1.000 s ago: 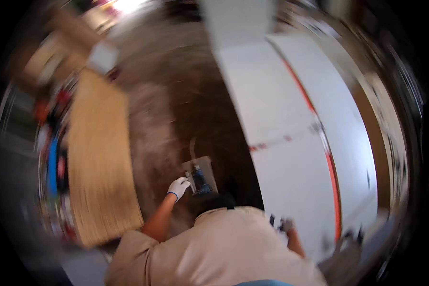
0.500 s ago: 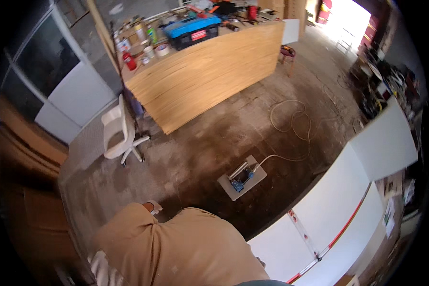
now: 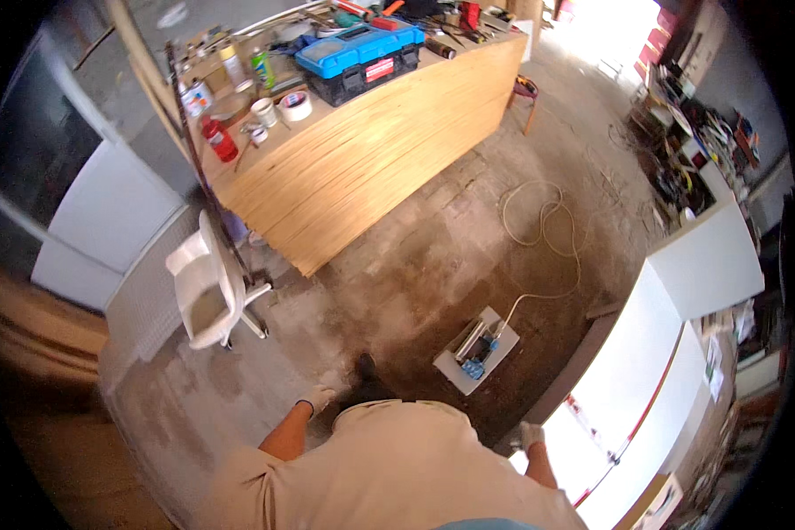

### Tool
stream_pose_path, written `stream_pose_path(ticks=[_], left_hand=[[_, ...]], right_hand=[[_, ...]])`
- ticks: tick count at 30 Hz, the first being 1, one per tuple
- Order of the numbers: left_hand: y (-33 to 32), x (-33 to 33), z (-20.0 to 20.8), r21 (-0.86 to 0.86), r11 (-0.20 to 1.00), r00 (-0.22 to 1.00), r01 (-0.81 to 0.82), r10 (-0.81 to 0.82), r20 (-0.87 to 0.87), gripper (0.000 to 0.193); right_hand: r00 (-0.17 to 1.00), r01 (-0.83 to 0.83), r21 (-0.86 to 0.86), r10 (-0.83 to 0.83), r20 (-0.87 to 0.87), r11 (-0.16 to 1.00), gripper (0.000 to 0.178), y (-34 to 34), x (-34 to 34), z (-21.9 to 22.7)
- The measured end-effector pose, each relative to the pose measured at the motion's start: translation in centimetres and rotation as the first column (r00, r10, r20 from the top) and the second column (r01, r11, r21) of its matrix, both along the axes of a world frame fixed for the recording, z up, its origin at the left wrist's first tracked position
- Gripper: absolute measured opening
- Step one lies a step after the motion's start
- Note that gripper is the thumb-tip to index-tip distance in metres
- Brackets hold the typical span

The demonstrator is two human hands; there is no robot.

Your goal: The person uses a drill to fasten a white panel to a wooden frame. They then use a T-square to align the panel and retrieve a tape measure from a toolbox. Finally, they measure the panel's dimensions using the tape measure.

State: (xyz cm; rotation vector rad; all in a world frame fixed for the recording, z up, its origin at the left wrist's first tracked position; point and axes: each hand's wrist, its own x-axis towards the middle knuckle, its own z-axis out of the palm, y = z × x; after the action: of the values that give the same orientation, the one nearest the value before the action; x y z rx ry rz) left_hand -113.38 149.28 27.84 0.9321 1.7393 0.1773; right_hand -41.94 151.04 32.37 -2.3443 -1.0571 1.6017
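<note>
My left hand (image 3: 325, 397), with a dark blue band at its wrist, hangs low over the floor beside my body. It is pale and smeared, and its fingers do not show clearly. On the other side, my right hand (image 3: 531, 435) is at the near edge of the white panels (image 3: 640, 340). It looks gloved in white; its fingers are too small to make out. On those panels lie a long red straightedge (image 3: 649, 406) and a shorter crosspiece (image 3: 583, 415) with red marks. Ahead on the floor, a blue-and-silver tool (image 3: 475, 358) rests on a small pale board (image 3: 455, 378).
A pale hose (image 3: 580, 265) runs from the tool and loops across the floor. A tall wooden stack (image 3: 371, 168) carries a blue toolbox (image 3: 362, 53), tape rolls, cans and a red bottle (image 3: 219, 140). A white swivel chair (image 3: 208, 291) stands left; clutter (image 3: 680, 168) lines the right.
My body has turned and moved forward, so the wooden stack looks nearer. My right hand has come into view by the white panels. My left forearm now shows more fully.
</note>
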Motion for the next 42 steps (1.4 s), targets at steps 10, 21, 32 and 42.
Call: stream_pose_path(ticks=[10,21,32,42], left_hand=[[8.7,-17.7,0.6,-0.202,0.766,0.779,-0.611,0.627,0.019,0.022],[22.0,-13.9,-2.3,-0.351,0.931,0.781,-0.1,0.292,0.552,0.016],[48.3,-6.1,6.7,0.088,0.913,0.852,0.397,-0.332,-0.404,0.037],[86.1,4.1,45.6,0.816,0.576,0.99,-0.051,0.137,-0.034,0.045]], right_hand=[[0.957,-0.124,-0.294,0.035,-0.288,0.948,0.049,11.9,-20.7,6.7],[0.763,0.015,-0.324,-0.22,-0.608,0.946,0.093,33.2,-21.0,-3.9],[0.915,-0.037,-0.209,-0.051,-0.4,0.977,0.062,64.0,-14.5,-3.0],[0.923,0.237,0.019,-0.219,-0.315,0.971,0.039,80.5,-9.0,1.7]])
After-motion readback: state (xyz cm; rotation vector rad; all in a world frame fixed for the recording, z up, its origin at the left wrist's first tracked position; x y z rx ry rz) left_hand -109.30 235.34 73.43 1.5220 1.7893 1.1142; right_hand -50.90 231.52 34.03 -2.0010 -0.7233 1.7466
